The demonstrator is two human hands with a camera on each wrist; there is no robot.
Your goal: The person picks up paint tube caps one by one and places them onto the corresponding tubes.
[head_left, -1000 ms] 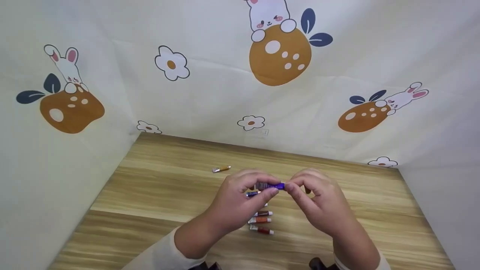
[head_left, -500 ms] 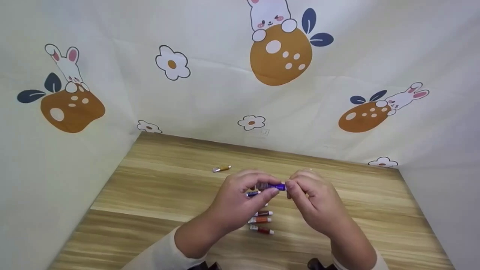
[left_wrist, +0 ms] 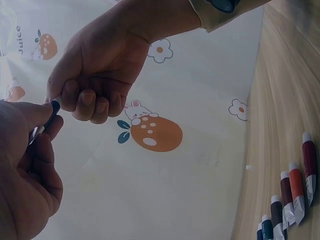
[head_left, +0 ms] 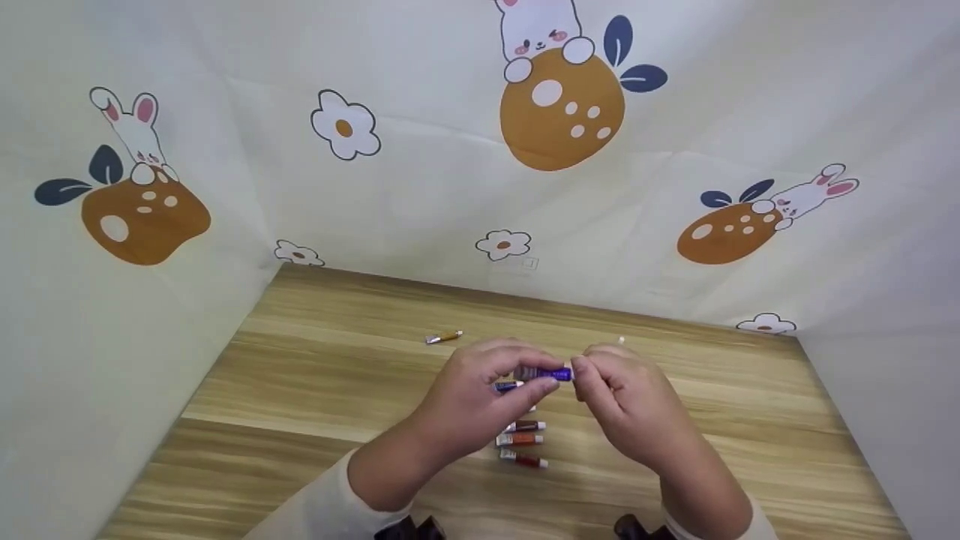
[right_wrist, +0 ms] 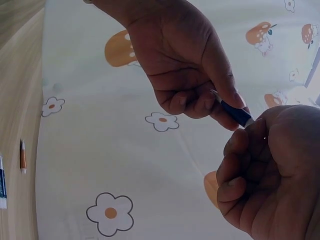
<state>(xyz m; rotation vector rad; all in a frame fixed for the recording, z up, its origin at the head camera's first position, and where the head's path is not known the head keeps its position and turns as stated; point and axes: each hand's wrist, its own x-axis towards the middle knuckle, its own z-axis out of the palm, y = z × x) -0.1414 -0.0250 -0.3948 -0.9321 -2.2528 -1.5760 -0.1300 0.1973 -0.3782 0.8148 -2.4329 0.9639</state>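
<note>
A small purple-blue paint tube (head_left: 553,373) lies level above the table, its silver crimped end toward the left. My left hand (head_left: 480,405) pinches it between thumb and fingers around the body. My right hand (head_left: 637,409) pinches the tube's white cap end (right_wrist: 249,122) between thumb and curled forefinger, mostly hiding it. In the left wrist view the tube (left_wrist: 52,112) spans the gap between the hands. Below the hands lie several more tubes in a column, among them blue (head_left: 508,386), brown (head_left: 527,426), orange (head_left: 521,440) and red (head_left: 525,459).
An ochre tube (head_left: 444,337) lies apart on the wood-grain table (head_left: 315,360), beyond the left hand. A small white piece (head_left: 621,340) sits behind the right hand. Printed cloth (head_left: 420,187) walls the table at the back and both sides.
My right fingers have rolled over and curled tighter at the cap end, with the hand turning slightly. The small white piece behind it has come into view. The left hand stays nearly still.
</note>
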